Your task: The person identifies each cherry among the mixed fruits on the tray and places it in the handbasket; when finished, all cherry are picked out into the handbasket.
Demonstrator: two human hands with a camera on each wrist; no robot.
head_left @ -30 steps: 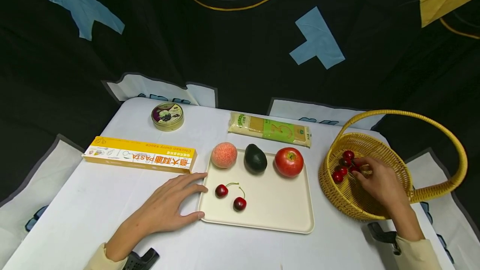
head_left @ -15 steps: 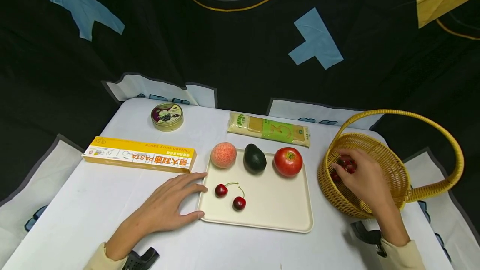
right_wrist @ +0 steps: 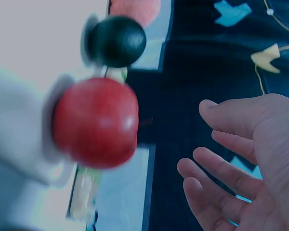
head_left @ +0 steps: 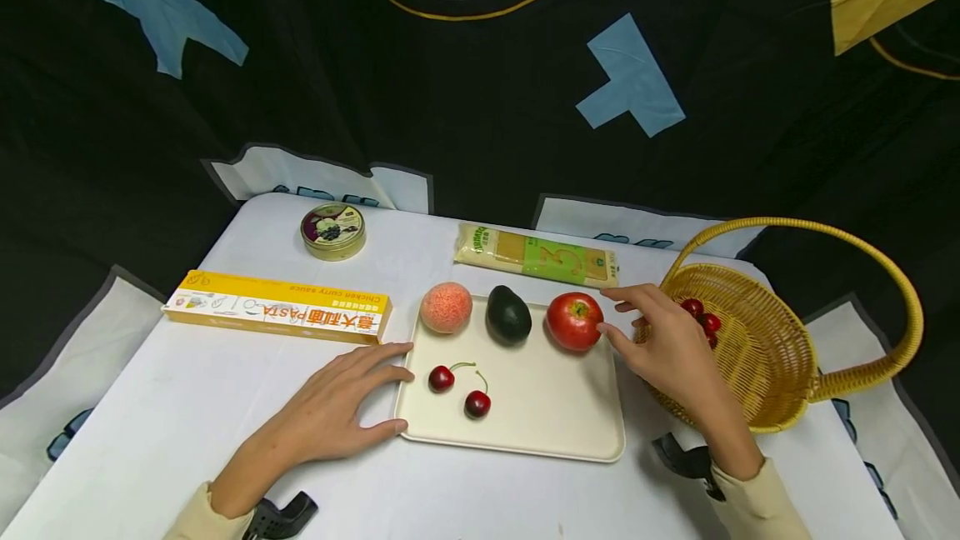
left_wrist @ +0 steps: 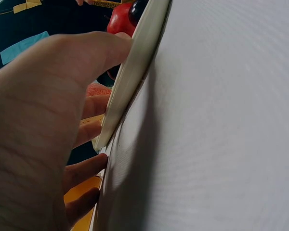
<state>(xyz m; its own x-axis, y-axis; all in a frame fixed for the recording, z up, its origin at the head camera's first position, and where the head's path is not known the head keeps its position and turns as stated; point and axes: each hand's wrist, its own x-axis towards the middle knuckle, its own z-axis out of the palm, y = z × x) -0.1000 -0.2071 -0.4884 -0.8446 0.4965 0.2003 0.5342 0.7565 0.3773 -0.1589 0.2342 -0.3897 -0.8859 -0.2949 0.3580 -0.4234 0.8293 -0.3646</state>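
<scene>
My left hand (head_left: 330, 407) rests its fingertips and thumb at the left edge of a cream tray (head_left: 551, 402); in the left wrist view the thumb touches the tray rim (left_wrist: 135, 67). On the tray lie a red apple (head_left: 574, 322), a dark green avocado (head_left: 508, 316), a pinkish peach-like fruit (head_left: 446, 307) and two cherries (head_left: 441, 378) with stems. Just right of the apple hovers my right hand (head_left: 671, 352), fingers spread and holding nothing. The right wrist view shows a gap between that hand (right_wrist: 250, 168) and the apple (right_wrist: 96, 122).
A yellow wicker basket (head_left: 780, 365) with a tall handle stands at the right, with several red cherries (head_left: 703, 322) inside. Behind the tray lies a pasta packet (head_left: 536, 255). A yellow pasta box (head_left: 277, 307) and a round tin (head_left: 333, 232) are at the left.
My right hand has come out of the basket and moved left to beside the apple, leaving the cherries in the basket. The left hand stays at the tray edge.
</scene>
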